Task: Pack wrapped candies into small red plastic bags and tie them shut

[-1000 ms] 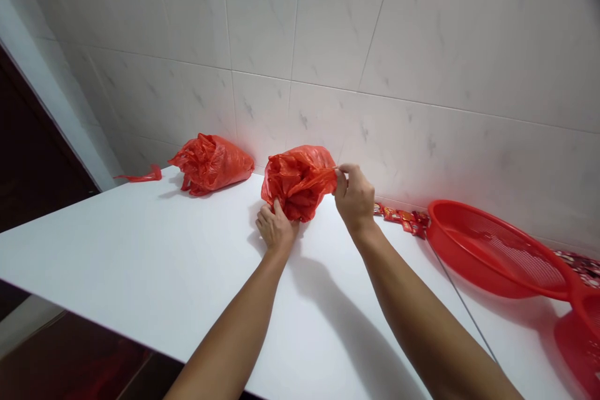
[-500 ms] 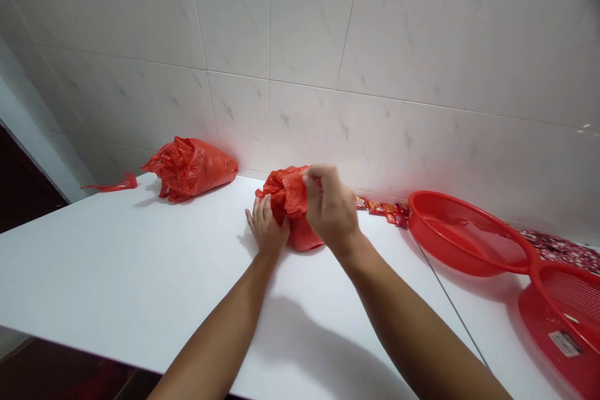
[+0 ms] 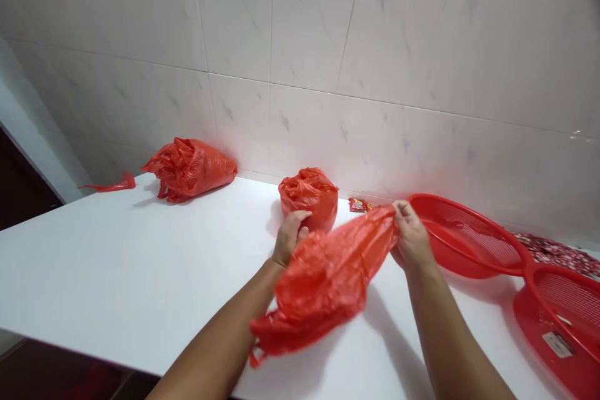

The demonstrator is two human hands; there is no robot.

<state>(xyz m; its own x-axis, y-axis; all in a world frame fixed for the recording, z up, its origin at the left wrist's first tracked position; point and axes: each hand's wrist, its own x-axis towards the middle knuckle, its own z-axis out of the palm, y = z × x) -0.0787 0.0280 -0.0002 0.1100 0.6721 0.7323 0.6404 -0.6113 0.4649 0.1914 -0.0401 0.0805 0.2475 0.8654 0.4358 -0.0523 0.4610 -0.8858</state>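
Note:
A loose red plastic bag (image 3: 332,275) hangs in the air above the table, its upper corner pinched in my right hand (image 3: 412,237). The rest of it trails down to the left, across my left forearm. My left hand (image 3: 290,237) is close to the front of a red plastic-wrapped bundle (image 3: 314,197) standing by the wall. Its thumb and fingers are apart, with nothing visible between them, and the bag covers part of the hand. What the bundle holds is hidden.
Farther left on the white table (image 3: 140,269) lies another red bagged bundle (image 3: 197,169), with a red plastic strip (image 3: 115,185) beyond it. Small red packets (image 3: 359,205) sit along the tiled wall. Two red plastic baskets (image 3: 469,265) (image 3: 544,319) and a patterned red cloth (image 3: 557,253) are at right.
A loose bag has come off the middle bundle and moved toward me in my right hand, which shifted right. The bundle now stands against the wall, and my left hand moved slightly right.

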